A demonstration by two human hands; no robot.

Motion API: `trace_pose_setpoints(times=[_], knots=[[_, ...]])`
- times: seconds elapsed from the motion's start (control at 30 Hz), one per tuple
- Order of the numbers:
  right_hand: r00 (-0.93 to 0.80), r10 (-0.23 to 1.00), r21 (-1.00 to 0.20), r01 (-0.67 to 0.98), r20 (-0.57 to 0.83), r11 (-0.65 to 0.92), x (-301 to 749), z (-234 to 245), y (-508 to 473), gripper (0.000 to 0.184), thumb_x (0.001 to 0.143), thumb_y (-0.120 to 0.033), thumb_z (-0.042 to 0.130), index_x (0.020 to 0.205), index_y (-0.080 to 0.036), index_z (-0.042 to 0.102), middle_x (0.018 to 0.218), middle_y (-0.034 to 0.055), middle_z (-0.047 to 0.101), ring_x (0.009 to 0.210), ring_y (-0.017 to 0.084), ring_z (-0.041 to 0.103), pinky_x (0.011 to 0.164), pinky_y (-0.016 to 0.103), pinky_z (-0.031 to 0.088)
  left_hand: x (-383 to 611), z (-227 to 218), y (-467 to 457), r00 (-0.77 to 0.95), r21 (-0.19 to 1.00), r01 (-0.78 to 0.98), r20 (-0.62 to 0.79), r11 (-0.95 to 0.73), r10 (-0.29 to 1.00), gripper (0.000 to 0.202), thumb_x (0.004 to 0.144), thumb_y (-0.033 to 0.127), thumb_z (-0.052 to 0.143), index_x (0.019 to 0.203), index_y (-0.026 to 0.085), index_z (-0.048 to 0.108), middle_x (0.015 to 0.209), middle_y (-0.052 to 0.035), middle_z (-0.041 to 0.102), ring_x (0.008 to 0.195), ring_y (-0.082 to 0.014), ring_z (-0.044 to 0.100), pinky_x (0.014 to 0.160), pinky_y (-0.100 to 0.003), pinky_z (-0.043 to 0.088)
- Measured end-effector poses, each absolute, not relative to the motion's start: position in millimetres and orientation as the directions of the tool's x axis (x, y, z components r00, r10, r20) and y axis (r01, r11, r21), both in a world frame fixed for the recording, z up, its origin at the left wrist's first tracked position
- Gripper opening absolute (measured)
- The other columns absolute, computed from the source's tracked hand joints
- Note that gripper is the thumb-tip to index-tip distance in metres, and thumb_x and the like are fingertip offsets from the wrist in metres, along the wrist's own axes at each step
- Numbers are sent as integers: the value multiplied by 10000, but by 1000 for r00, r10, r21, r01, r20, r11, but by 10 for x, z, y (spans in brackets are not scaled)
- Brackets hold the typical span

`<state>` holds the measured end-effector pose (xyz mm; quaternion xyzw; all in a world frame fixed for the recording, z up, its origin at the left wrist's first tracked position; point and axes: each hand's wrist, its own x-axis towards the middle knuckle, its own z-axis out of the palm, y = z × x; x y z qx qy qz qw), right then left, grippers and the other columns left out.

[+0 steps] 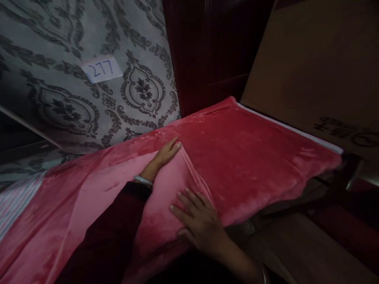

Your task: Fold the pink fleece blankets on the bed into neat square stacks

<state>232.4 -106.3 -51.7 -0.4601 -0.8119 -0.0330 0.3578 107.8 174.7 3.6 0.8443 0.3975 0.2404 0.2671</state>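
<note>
A plush red blanket lies spread over a raised surface, with a paler pink fold turned up near me. My left hand reaches forward along that fold, fingers stretched out flat on the fabric; a light bangle circles its wrist. My right hand lies flat on the pink fold, fingers spread, pressing the cloth down. Neither hand grips anything.
A patterned grey and white panel leans at the back left, with a paper label reading 277. Dark red wooden furniture stands behind. A cardboard box sits at the right. Striped cloth shows at the left edge.
</note>
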Motion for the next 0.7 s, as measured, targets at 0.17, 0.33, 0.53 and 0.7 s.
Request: trace_pose_setpoints(times=[0.17, 0.33, 0.53, 0.7], knots=[[-283, 726, -326, 751, 627, 575, 2319, -461, -1072, 533, 993, -530, 592, 1438, -237, 613, 1533, 85, 563, 1493, 293, 403, 1216, 508, 378, 1126, 102, 1815, 554, 790, 464, 93, -400, 827, 726, 739, 773, 646, 1076, 136, 732, 1086, -114, 761, 1066, -306, 691, 998, -432, 532], [-224, 697, -394, 690, 681, 607, 2412, -435, -1106, 501, 1056, -500, 454, 1411, -190, 625, 1521, 116, 571, 1472, 281, 437, 1192, 508, 409, 1092, 213, 1729, 389, 847, 332, 278, -415, 878, 514, 695, 666, 768, 832, 177, 687, 809, -22, 681, 833, -207, 639, 794, -323, 535], [142, 806, -739, 512, 575, 438, 2696, -443, -874, 493, 1074, -433, 423, 1531, -277, 520, 1528, 86, 568, 1431, 251, 509, 1166, 487, 457, 991, 334, 1660, 329, 946, 5, 304, -324, 894, 539, 660, 624, 849, 960, 198, 708, 950, -32, 741, 940, -210, 684, 910, -333, 544], [223, 904, -919, 245, 364, 309, 2815, -468, -586, 464, 1009, -477, 536, 1407, -264, 646, 1336, 85, 712, 1212, 249, 682, 1039, 436, 563, 934, 383, 1630, 354, 959, -185, 268, -214, 896, 541, 615, 607, 897, 924, 205, 710, 972, -67, 772, 997, -263, 719, 900, -378, 578]])
